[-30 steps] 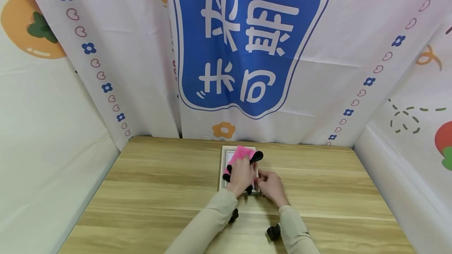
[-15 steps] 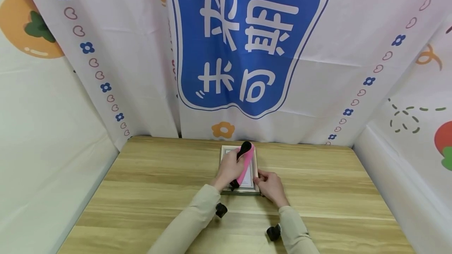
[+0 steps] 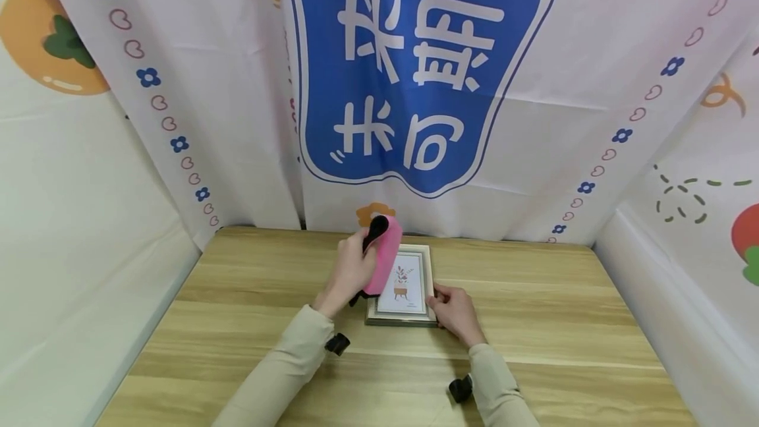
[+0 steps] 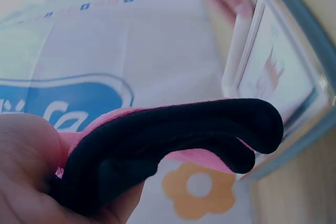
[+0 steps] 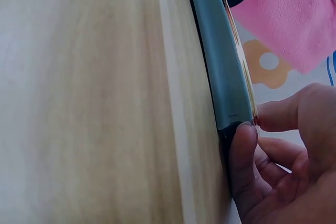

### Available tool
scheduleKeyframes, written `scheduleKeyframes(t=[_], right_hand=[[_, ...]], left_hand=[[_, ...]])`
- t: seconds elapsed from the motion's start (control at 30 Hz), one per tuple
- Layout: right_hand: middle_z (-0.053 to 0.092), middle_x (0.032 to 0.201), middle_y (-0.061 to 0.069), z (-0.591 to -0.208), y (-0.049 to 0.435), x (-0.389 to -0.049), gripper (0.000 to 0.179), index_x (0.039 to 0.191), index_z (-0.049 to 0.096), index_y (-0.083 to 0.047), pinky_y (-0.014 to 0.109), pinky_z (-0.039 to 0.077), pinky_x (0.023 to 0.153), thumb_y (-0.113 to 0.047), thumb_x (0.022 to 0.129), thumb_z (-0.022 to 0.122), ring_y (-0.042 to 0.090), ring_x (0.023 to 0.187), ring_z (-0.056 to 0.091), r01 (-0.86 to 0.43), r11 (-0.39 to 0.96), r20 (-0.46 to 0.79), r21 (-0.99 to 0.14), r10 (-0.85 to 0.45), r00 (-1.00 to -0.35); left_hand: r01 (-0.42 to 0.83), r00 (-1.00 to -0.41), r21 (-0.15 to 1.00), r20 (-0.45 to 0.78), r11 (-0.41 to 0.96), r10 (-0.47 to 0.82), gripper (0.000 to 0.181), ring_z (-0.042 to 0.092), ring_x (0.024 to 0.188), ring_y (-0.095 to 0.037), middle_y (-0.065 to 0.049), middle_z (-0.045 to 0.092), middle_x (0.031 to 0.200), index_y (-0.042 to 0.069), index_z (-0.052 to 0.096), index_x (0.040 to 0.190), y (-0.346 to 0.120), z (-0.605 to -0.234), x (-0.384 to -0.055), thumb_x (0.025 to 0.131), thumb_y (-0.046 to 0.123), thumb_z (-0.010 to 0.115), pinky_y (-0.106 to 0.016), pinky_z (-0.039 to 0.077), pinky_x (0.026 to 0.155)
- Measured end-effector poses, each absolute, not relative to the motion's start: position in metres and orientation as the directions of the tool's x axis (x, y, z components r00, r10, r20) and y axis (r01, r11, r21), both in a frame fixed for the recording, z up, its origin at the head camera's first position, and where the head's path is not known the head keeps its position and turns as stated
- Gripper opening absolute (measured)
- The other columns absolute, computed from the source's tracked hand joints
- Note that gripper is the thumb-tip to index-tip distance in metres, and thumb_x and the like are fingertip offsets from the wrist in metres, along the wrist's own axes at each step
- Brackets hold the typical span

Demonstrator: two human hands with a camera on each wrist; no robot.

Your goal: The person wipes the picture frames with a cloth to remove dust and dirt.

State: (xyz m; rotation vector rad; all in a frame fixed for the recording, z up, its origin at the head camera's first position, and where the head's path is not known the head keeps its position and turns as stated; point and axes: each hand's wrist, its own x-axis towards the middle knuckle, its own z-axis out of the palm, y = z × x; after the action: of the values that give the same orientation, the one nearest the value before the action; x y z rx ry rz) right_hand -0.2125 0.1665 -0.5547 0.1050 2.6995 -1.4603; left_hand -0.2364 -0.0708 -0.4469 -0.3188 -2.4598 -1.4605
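Observation:
A pink cloth with black edging (image 3: 388,257) hangs folded from my left hand (image 3: 350,269), which grips it at the left side of a picture frame (image 3: 400,320). The cloth overlaps the frame's left part in the head view; whether it touches there I cannot tell. In the left wrist view the cloth's black edge (image 4: 210,119) shows as a thick fold between thumb and fingers. Flat on the table, the pale frame holds a print of a potted plant (image 3: 401,285). My right hand (image 3: 455,313) pinches the frame's right edge near its lower corner, with the frame's side (image 5: 223,56) close in the right wrist view.
The frame lies on a wood-grain table (image 3: 267,321) near its back edge. Behind hangs a white curtain (image 3: 534,170) with a blue printed patch, and printed sheets line both sides. A black wrist camera (image 3: 338,344) sits under the left wrist, another (image 3: 460,389) by the right.
My left hand has moved left with the cloth, from over the frame's middle to its left side, uncovering the print. The right hand stays at the right edge.

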Motion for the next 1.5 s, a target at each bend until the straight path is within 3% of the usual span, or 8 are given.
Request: scheduleKeyframes(t=[0.2,0.4,0.63,0.87,1.0,1.13,1.3,1.5], right_hand=[[0.061,0.075,0.002,-0.555,0.168,-0.213,0.047,0.143,0.066,-0.001,0.03,0.048,0.049,-0.015,0.098,0.074,0.012,0.049,0.056,0.106,0.536,-0.101,-0.837,0.039,-0.994],[0.059,0.073,0.001,-0.554,0.17,-0.213,0.05,0.144,0.064,0.0,0.028,0.046,0.051,-0.015,0.098,0.075,0.012,0.05,0.056,0.105,0.547,-0.107,-0.83,0.028,-0.994],[0.057,0.068,0.0,-0.552,0.17,-0.21,0.048,0.144,0.063,0.0,0.031,0.048,0.054,-0.016,0.099,0.074,0.014,0.05,0.057,0.114,0.523,-0.123,-0.845,0.016,-0.992],[0.057,0.067,0.0,-0.551,0.17,-0.209,0.047,0.143,0.063,0.0,0.031,0.047,0.053,-0.015,0.1,0.074,0.014,0.051,0.056,0.104,0.526,-0.111,-0.844,0.018,-0.994],[0.057,0.068,0.0,-0.552,0.169,-0.21,0.048,0.142,0.063,0.0,0.031,0.047,0.054,-0.016,0.098,0.074,0.014,0.051,0.057,0.098,0.525,-0.106,-0.845,0.015,-0.994],[0.058,0.068,0.0,-0.553,0.169,-0.211,0.048,0.142,0.063,0.001,0.03,0.047,0.053,-0.016,0.098,0.074,0.013,0.05,0.057,0.089,0.527,-0.097,-0.845,0.012,-0.995],[0.058,0.068,0.0,-0.553,0.169,-0.21,0.047,0.141,0.064,0.001,0.029,0.047,0.051,-0.015,0.098,0.074,0.012,0.049,0.057,0.078,0.526,-0.087,-0.847,0.008,-0.996],[0.058,0.066,-0.001,-0.552,0.168,-0.209,0.047,0.141,0.064,0.002,0.029,0.046,0.051,-0.014,0.098,0.074,0.012,0.049,0.057,0.079,0.519,-0.086,-0.851,0.011,-0.996]], left_hand=[[0.353,-0.912,0.769,0.41,0.534,0.013,0.01,0.068,0.066,-0.024,-0.024,0.073,0.088,-0.006,0.066,0.102,-0.089,-0.442,-0.24,0.096,-0.006,0.058,-0.036,0.057,0.055],[0.351,-0.893,0.679,0.45,0.645,0.011,0.014,0.076,0.082,-0.035,-0.028,0.076,0.096,-0.008,0.067,0.107,-0.098,-0.45,-0.239,0.094,-0.007,0.061,-0.048,0.062,0.066],[0.334,-0.899,0.608,0.435,0.72,0.05,0.02,0.067,0.059,-0.023,-0.018,0.073,0.081,-0.005,0.067,0.107,-0.095,-0.466,-0.235,0.104,0.015,0.07,-0.034,0.057,0.052],[0.303,-0.92,0.492,0.376,0.816,0.115,0.019,0.059,0.052,-0.014,-0.012,0.072,0.077,-0.001,0.069,0.108,-0.073,-0.492,-0.228,0.102,0.017,0.073,-0.023,0.047,0.044],[0.323,-0.917,0.428,0.363,0.844,0.166,0.019,0.052,0.048,-0.013,-0.007,0.061,0.065,0.003,0.064,0.089,-0.059,-0.503,-0.222,0.1,0.015,0.073,-0.024,0.041,0.04],[0.358,-0.885,0.325,0.418,0.875,0.207,0.028,0.059,0.046,-0.021,-0.006,0.055,0.058,0.007,0.053,0.077,-0.046,-0.518,-0.22,0.093,0.008,0.075,-0.032,0.045,0.037],[0.37,-0.83,0.131,0.493,0.92,0.263,0.03,0.065,0.049,-0.029,-0.009,0.06,0.058,0.008,0.052,0.076,-0.032,-0.534,-0.22,0.087,0.01,0.08,-0.036,0.052,0.04],[0.343,-0.816,0.072,0.517,0.936,0.26,0.036,0.065,0.051,-0.029,-0.01,0.062,0.058,0.009,0.053,0.076,-0.022,-0.538,-0.22,0.084,0.02,0.087,-0.035,0.051,0.042]])
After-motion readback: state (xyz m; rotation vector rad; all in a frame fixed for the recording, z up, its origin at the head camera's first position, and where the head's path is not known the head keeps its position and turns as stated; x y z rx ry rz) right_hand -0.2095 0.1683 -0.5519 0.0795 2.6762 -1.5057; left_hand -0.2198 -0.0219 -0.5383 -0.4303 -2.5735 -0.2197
